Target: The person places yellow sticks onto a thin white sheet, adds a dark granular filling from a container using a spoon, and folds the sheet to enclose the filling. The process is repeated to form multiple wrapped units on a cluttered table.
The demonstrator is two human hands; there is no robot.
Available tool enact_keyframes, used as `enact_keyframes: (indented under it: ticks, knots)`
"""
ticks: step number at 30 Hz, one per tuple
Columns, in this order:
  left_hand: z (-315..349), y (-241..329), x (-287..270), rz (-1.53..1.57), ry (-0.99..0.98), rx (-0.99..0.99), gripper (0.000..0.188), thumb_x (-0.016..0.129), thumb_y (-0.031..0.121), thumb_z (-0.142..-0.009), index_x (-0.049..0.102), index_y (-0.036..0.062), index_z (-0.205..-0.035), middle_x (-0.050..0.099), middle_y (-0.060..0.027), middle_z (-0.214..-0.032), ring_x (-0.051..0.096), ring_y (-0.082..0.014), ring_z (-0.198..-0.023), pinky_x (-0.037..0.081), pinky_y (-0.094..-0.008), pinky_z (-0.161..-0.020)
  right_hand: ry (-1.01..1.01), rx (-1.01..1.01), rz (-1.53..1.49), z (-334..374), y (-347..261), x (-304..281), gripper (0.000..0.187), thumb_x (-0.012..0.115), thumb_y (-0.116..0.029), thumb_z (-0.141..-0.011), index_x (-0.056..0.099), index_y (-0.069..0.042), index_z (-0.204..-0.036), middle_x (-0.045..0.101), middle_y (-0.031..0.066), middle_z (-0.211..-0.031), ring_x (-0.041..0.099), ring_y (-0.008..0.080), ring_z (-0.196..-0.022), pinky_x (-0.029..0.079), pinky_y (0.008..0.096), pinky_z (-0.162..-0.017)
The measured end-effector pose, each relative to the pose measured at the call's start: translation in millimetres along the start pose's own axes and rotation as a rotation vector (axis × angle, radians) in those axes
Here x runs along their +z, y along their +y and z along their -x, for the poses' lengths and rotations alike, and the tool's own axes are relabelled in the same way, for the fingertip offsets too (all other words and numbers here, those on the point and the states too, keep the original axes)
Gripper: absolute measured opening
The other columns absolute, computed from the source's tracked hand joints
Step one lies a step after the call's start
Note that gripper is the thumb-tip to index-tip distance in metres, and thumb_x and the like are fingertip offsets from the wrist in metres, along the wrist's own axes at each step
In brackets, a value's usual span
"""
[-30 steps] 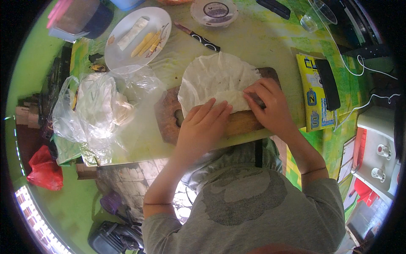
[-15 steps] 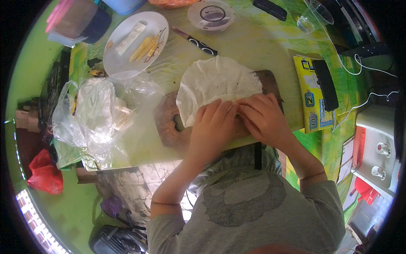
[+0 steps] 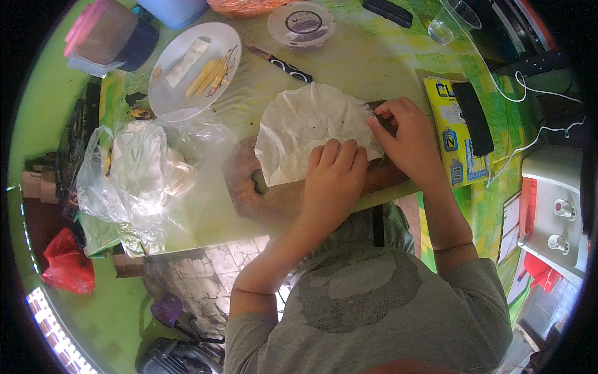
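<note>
A thin, round, pale spring roll wrapper lies on a wooden cutting board with a hole at its left end. My left hand is curled over the wrapper's near edge, which is folded in under the fingers; whatever lies inside the fold is hidden. At the wrapper's right edge, my right hand has its thumb and fingers bent together on the rim. Beyond the board, a white plate carries one rolled white wrapper and several yellow banana strips.
A knife with a black-and-white handle rests behind the board. To the left, a clear plastic bag holds more wrappers. A round lidded tub sits farther back. A black phone-like slab lies on a yellow packet at right.
My right hand has moved right, from beside the left hand to the wrapper's right edge. My left hand has slid slightly right along the near fold.
</note>
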State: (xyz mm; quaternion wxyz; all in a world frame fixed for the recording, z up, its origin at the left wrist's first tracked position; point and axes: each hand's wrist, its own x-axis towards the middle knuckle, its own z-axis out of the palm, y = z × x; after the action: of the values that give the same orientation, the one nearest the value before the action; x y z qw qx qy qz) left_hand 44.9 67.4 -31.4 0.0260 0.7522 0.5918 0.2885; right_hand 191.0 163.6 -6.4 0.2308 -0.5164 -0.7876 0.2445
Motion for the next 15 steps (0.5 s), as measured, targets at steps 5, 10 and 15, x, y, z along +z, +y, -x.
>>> enact_keyframes:
  ticks: [5, 10, 15]
  knots:
    - [-3.0, 7.4, 8.4, 0.038, 0.047, -0.016, 0.024, 0.071, 0.015, -0.073, 0.064, 0.0064, -0.095, 0.059, -0.0058, -0.098, 0.055, -0.0275, -0.092, 0.043, -0.0423, -0.077, -0.040, -0.035, -0.032, -3.9, 4.0, 6.4, 0.024, 0.073, -0.019, -0.081, 0.059, 0.000, -0.088, 0.059, 0.0186, -0.089, 0.059, 0.0375, -0.087, 0.048, 0.0455, -0.077]
    - [-4.0, 11.6, 14.7, 0.019, 0.092, -0.035, 0.021, 0.071, 0.014, -0.073, 0.063, 0.0066, -0.092, 0.059, -0.0060, -0.096, 0.054, -0.0274, -0.089, 0.042, -0.0419, -0.075, -0.063, 0.022, -0.126, -6.8, 0.9, 2.5, 0.027, 0.074, -0.018, -0.082, 0.057, 0.001, -0.091, 0.062, 0.0195, -0.085, 0.063, 0.0360, -0.077, 0.051, 0.0431, -0.068]
    - [-4.6, 11.5, 14.2, 0.030, 0.102, -0.033, 0.018, 0.071, 0.012, -0.074, 0.063, 0.0069, -0.089, 0.058, -0.0063, -0.094, 0.054, -0.0277, -0.087, 0.042, -0.0423, -0.074, -0.101, 0.080, -0.101, -5.5, -1.8, -7.4, 0.027, 0.073, -0.018, -0.087, 0.058, 0.001, -0.099, 0.065, 0.0129, -0.080, 0.063, 0.0199, -0.065, 0.051, 0.0312, -0.061]
